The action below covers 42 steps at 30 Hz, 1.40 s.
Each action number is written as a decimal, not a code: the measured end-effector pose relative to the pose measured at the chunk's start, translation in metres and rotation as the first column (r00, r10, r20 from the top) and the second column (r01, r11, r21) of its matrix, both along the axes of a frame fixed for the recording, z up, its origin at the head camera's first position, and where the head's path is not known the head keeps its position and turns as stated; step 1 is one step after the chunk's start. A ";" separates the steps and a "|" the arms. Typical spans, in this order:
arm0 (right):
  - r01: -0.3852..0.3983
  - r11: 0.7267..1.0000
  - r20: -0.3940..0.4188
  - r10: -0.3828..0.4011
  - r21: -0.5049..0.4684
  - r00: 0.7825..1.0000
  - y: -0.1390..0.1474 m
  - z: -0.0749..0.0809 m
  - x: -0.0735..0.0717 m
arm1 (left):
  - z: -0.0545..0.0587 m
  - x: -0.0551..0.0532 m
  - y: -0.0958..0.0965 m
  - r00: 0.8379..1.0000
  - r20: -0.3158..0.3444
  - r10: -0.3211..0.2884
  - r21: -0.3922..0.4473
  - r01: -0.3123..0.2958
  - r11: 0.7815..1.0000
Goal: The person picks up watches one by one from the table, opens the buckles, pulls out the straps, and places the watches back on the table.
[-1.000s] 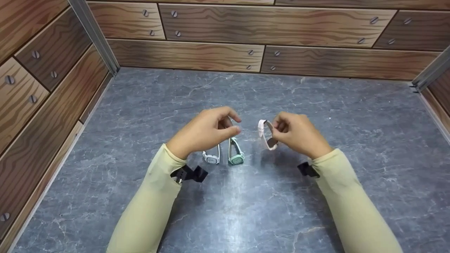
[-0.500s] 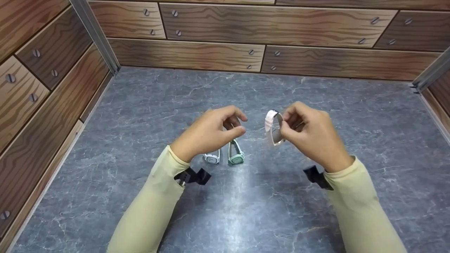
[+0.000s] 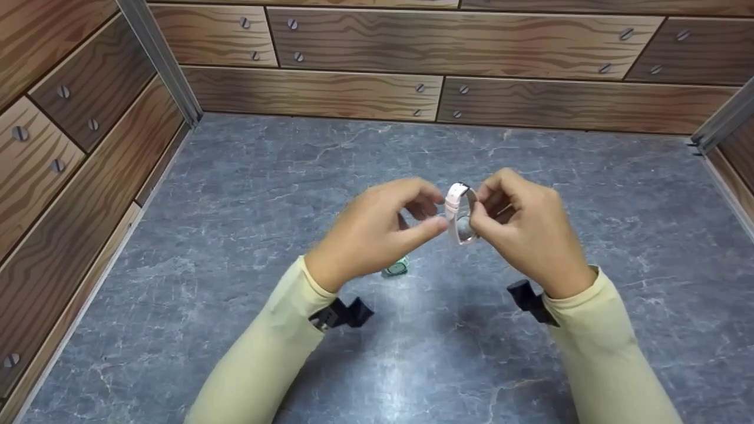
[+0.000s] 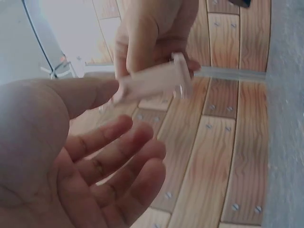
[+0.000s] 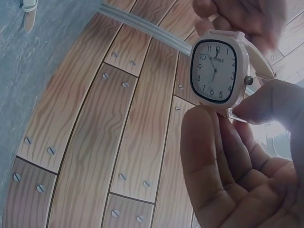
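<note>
A pale pink wristwatch (image 3: 453, 203) with a squarish white dial hangs above the table, its strap bent into a loop. My right hand (image 3: 527, 229) pinches its strap between thumb and fingers; in the right wrist view the dial (image 5: 213, 71) faces the camera. On the other side of the loop is my left hand (image 3: 389, 227), fingers loosely bent and spread from the thumb. The left wrist view has that thumb tip right at the edge of the strap (image 4: 152, 83). Below the left hand, a green wristwatch (image 3: 396, 268) lies on the table, partly covered.
Grey marbled tabletop (image 3: 294, 153) lies under both hands, with wood-patterned walls (image 3: 353, 94) at the back and sides. A pale strap end (image 5: 29, 19) shows on the table in the right wrist view. A black camera mount (image 3: 347, 312) sits at the left wrist.
My right hand has lifted the pink wristwatch up and to the right. My left hand has moved right to the watch, now covering the white wristwatch and part of the green one.
</note>
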State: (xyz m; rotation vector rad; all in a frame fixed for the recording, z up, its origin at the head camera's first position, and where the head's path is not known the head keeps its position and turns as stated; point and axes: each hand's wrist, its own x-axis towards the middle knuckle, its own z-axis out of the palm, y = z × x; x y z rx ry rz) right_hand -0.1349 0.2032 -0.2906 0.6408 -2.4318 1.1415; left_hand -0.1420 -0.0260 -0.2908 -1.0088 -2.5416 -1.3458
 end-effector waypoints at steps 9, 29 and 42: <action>-0.023 0.999 -0.016 0.024 0.037 1.000 -0.004 0.002 0.003 | 0.008 0.012 0.017 0.992 -0.050 0.118 0.058 -0.115 0.992; -0.304 0.937 -0.229 0.338 0.172 0.913 0.001 0.010 0.013 | 0.015 0.021 0.007 0.999 -0.045 -0.029 -0.143 0.022 0.990; -0.263 0.937 -0.220 0.314 0.232 0.924 0.007 0.011 0.012 | 0.015 0.019 0.008 0.999 -0.037 0.008 -0.167 -0.014 0.986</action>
